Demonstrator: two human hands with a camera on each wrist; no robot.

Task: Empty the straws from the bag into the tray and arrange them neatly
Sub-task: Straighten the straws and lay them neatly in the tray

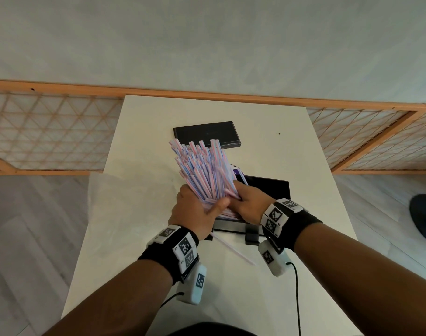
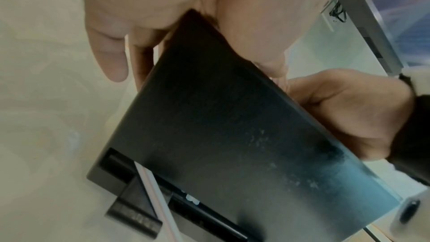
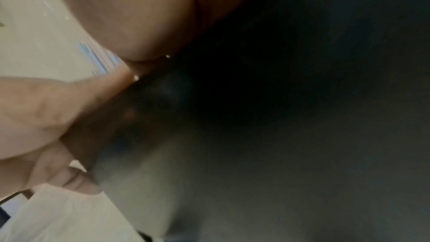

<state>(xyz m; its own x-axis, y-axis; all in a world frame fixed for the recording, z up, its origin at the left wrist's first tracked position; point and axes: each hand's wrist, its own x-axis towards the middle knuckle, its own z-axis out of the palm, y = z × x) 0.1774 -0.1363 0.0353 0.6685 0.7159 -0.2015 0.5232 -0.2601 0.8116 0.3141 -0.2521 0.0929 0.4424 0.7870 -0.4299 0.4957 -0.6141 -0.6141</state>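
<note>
A thick bundle of pink, blue and white striped straws (image 1: 203, 168) fans upward and away from me over the black tray (image 1: 270, 187). My left hand (image 1: 197, 212) grips the bundle's near end from the left, thumb across the straws. My right hand (image 1: 249, 202) grips the same end from the right, above the tray. One loose straw (image 1: 233, 249) lies on the table in front of the tray, also seen as the loose straw (image 2: 156, 196) in the left wrist view. The tray's dark wall (image 2: 232, 126) fills that view. The clear bag (image 1: 124, 190) lies crumpled at the left.
A second black tray or lid (image 1: 205, 134) lies farther back on the white table (image 1: 291, 146). A small black block (image 1: 252, 236) sits at the tray's near edge. A wooden lattice screen (image 1: 49, 132) stands behind the table. Cables hang from both wrist cameras.
</note>
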